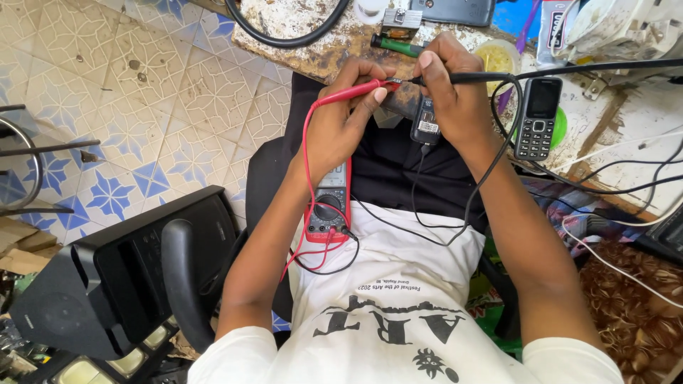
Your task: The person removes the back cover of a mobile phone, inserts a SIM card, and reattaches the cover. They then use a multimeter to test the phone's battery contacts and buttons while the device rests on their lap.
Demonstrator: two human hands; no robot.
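Observation:
My left hand [343,119] pinches a red test probe [348,92], its tip pointing right. My right hand [454,92] grips a black test probe [473,78], its tip pointing left. The two tips meet above a small dark phone [425,125] that hangs between the hands with a thin black cable from its bottom. A red multimeter [329,210] lies on my lap under the left forearm, with the red and black leads plugged into it.
A worn workbench [313,43] lies ahead, holding a black keypad phone [538,117] on a green disc, a green-handled screwdriver [398,47], a thick black cable loop and several wires. A black speaker [128,277] stands at lower left on the patterned tile floor.

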